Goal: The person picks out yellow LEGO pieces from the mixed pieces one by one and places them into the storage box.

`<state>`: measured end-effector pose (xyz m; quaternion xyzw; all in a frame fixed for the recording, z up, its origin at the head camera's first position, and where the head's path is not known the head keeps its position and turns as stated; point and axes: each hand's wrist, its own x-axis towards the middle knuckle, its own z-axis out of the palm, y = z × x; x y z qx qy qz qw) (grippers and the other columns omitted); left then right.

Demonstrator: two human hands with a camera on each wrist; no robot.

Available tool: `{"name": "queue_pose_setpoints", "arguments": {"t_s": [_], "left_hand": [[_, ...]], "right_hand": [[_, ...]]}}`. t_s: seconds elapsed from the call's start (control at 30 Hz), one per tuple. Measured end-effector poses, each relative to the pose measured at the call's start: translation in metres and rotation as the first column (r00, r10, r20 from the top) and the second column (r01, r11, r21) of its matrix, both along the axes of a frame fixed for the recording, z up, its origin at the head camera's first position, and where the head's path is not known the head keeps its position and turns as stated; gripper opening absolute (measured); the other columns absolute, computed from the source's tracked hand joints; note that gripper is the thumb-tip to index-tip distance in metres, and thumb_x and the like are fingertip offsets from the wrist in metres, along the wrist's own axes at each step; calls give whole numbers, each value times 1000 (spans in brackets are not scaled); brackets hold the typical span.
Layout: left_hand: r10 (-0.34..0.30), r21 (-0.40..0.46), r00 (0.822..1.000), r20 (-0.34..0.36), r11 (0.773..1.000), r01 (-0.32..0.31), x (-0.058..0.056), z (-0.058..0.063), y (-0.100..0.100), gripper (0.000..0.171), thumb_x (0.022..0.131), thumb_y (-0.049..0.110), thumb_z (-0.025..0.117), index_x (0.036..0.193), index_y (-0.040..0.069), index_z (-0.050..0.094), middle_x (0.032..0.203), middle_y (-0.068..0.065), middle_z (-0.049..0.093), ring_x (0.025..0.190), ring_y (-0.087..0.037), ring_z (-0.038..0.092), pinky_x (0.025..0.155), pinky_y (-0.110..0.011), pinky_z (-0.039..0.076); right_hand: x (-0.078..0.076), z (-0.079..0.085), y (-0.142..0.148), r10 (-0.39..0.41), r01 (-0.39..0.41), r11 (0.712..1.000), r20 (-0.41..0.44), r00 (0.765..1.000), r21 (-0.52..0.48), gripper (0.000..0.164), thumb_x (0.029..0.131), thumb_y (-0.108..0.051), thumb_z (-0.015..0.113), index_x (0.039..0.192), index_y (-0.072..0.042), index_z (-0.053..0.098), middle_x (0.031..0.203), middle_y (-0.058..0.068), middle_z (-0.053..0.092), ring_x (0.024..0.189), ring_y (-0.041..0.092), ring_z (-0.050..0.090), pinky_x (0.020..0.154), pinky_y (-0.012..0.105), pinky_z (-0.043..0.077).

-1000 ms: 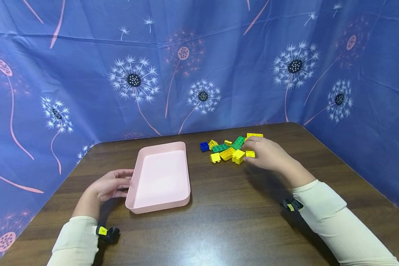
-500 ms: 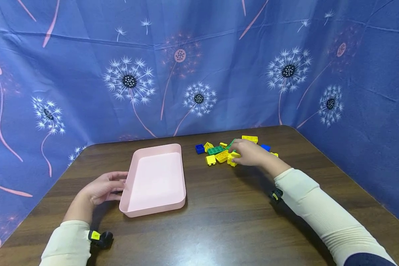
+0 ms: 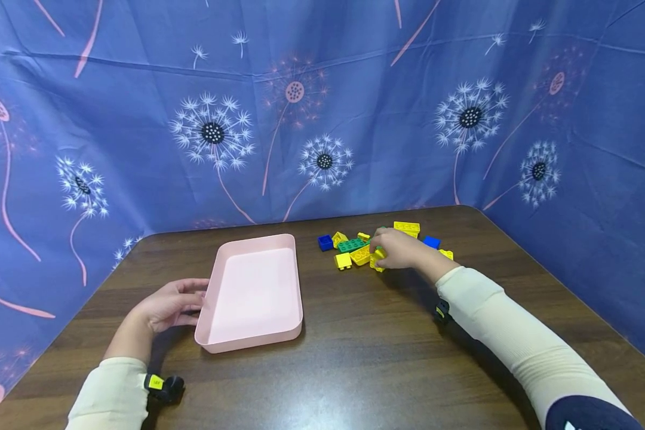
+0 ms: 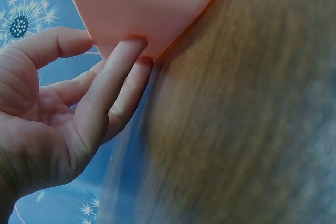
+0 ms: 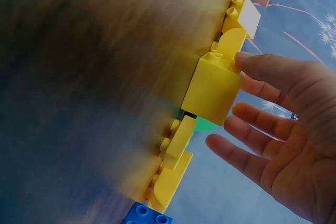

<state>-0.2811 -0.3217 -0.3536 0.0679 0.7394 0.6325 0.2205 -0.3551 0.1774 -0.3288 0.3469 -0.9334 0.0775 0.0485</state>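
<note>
The big yellow block (image 5: 212, 90) is touched near its top by the thumb (image 5: 275, 69) of the right hand (image 5: 300, 153), fingers (image 5: 265, 120) loosely spread beside it; can't be told if it's actually gripped. Yellow bricks (image 5: 179, 142) are lined up above and below it, with something green (image 5: 205, 125) half hidden just under it. A blue brick (image 5: 146, 214) is cut off way below it.

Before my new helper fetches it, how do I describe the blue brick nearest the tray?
On the brown table, right of the pink tray, lies a brick pile. At its left end sits the blue brick. Its neighbours are a yellow brick and a green brick; the other blue brick lies beyond the right hand.
</note>
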Motion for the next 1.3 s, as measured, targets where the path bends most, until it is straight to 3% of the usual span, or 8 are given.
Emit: {"name": "queue_pose_setpoints", "arguments": {"t_s": [0.57,1.03,1.3], "left_hand": [[23,2,1000,1,1000,-23,0,-1,-1,70,93,4,56,148,-10,14,120,-11,57,98,-18,64,83,-44,56],[21,-1,1000,-13,1000,-21,0,-3,0,69,93,4,56,148,-10,16,121,-12,58,100,-19,64,83,-45,56],[27,-1,1000,-12,1000,-27,-1,-4,-1,70,92,4,57,147,-10,17,119,-11,59,99,-19,65,83,-45,56]], "right_hand": [[-3,1,1,3,-4,1000,32,999,18,25,81,-15,78,103,-4,72,105,8,68,98,27,59,83,42,52],[-1,6,1,-26,26,1000,38,999,16,26,79,-14,79,102,-4,72,104,9,65,84,21,57,73,38,51],[4,17,6,-12,12,1000,2,1000,4,27,81,-15,78,105,-4,72,107,10,65,94,28,60,81,44,51]]}}
